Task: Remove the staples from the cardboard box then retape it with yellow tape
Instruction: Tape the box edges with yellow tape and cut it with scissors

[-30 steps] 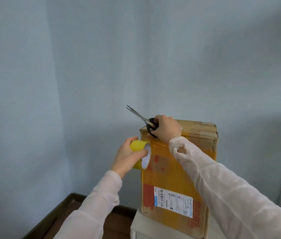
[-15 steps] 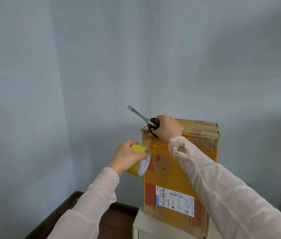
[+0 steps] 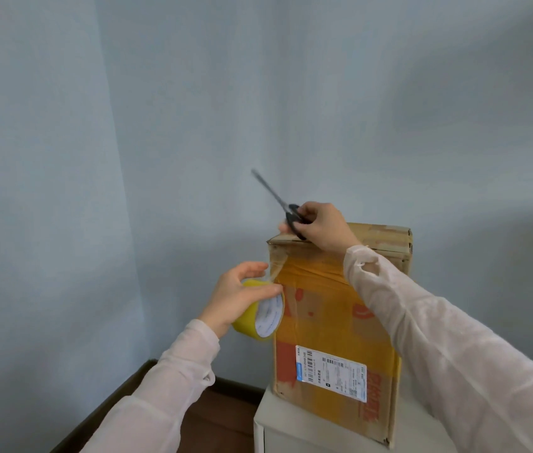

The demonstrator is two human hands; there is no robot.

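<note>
The cardboard box (image 3: 334, 322) stands on end right of centre, low in the frame, on a white cabinet top (image 3: 291, 426). Its top flaps are down, so no telling what's inside. A band of yellowish tape crosses the front face near the top.

The white shipping label (image 3: 330, 371) low on the front has barcodes and small print, way too tiny to read. There's red printing on the cardboard too, but it's partly covered and I can't make it out. Same for the print on the tape roll's inner core.

The left hand (image 3: 239, 299) has its fingers wrapped around the yellow tape roll (image 3: 252, 325), held right against the box's left edge, and a thin strip runs from the roll up toward the top left corner. The right hand (image 3: 320, 227) sits over that corner, gripping the black handles of the scissors (image 3: 278, 201). The blades point up and left and are blurry, so I can't tell if they're apart.

The box's bottom left corner sits close to the cabinet's left edge. Left of the box there's just open air in front of the pale blue wall (image 3: 160, 125), with brown floor (image 3: 219, 413) at the bottom.
</note>
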